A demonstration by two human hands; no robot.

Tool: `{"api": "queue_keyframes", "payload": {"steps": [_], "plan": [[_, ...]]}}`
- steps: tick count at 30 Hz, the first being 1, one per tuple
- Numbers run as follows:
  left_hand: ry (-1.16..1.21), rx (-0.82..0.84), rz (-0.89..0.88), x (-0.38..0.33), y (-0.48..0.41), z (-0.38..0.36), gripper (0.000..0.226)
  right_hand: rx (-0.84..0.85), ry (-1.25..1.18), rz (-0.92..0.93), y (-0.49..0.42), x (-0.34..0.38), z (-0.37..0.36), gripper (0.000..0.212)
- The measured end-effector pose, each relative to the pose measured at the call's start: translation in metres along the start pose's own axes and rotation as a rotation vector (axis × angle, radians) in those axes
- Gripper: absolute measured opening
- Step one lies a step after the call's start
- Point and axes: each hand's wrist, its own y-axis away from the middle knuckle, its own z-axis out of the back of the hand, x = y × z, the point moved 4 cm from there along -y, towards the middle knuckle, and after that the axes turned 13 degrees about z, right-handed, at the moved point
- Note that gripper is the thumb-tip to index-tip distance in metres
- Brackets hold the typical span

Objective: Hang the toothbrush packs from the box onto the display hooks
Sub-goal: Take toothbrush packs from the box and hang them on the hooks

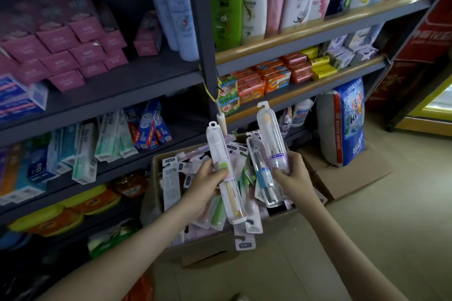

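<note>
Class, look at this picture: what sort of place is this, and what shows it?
Most likely a small shop's toiletries aisle: shelves of shampoo bottles, boxed toothpaste and soap bars, plus a cardboard box of toothbrush packs.

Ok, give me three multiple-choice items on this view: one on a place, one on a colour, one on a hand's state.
1. Where does the brown cardboard box of toothbrush packs stand? A on the top shelf; B on the floor by the shelves; C on a counter.
2. What colour is the round sticker on the clear tube pack in the left hand? A red; B blue; C green.
3. What is the right hand doing? A gripping packs; B hanging empty; C pressing a shelf.
B: the box rests on the floor. C: the sticker is green. A: its fingers curl round a purple-labelled pack.
</note>
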Motion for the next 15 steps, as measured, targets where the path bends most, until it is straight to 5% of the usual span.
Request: {"api": "queue_keyframes", "payload": {"steps": [9,15], "plan": [[0.074,-0.067,-0.198,-0.051,0.06,0.105,0.027,0.293,-0.305,0.145,0.009,0.104,-0.108,0.03],[0.114,-0.175,-0.372,-0.092,0.13,0.228,0.03,0.331,-0.507,0.221,0.025,0.2,-0.214,0.034]]}}
